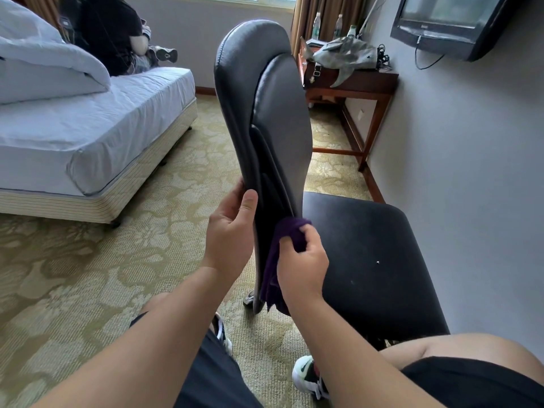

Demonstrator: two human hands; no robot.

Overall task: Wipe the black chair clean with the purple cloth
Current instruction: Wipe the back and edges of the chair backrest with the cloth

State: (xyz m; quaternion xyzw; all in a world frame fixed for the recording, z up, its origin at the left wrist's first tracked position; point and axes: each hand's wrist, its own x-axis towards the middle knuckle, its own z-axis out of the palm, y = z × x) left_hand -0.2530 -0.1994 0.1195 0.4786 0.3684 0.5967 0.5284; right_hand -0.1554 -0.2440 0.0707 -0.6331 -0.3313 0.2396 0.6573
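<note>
The black chair stands in the middle of the head view, its tall padded backrest (265, 113) seen edge-on and its flat seat (368, 260) to the right. My left hand (232, 228) grips the backrest's left edge low down, thumb on the near face. My right hand (300, 257) is closed on the bunched purple cloth (291, 231), which presses against the backrest's lower right edge near where it meets the seat. The rest of the cloth hangs down behind my wrist.
A bed (88, 119) with white bedding fills the left, and a person in dark clothes (112, 33) sits at its far end. A wooden side table (353, 81) with bottles and a bag stands against the right wall (471, 172), under a mounted television (447, 22). Patterned carpet (88, 275) covers the floor.
</note>
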